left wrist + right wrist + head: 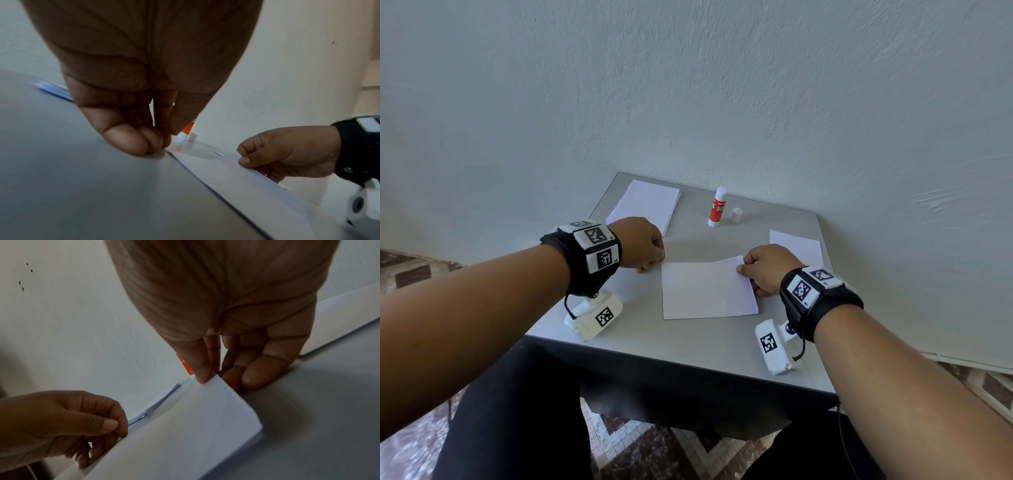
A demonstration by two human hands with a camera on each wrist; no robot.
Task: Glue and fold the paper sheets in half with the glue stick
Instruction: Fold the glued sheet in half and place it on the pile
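Observation:
A white paper sheet (709, 291) lies doubled over in the middle of the grey table (688, 346). My left hand (658, 261) pinches its far left corner, low against the table; the right wrist view shows thumb and forefinger (111, 425) closed on that edge. At the far right corner my right hand (741, 268) pinches the paper between thumb (202, 374) and forefinger, and this corner stands slightly raised. The red and white glue stick (717, 207) stands upright near the wall, with its white cap (736, 216) beside it.
A stack of white sheets (645, 205) lies at the table's back left corner. Another white sheet (796, 246) lies flat at the right edge, behind my right hand. The wall runs along the table's far side. Patterned floor shows below.

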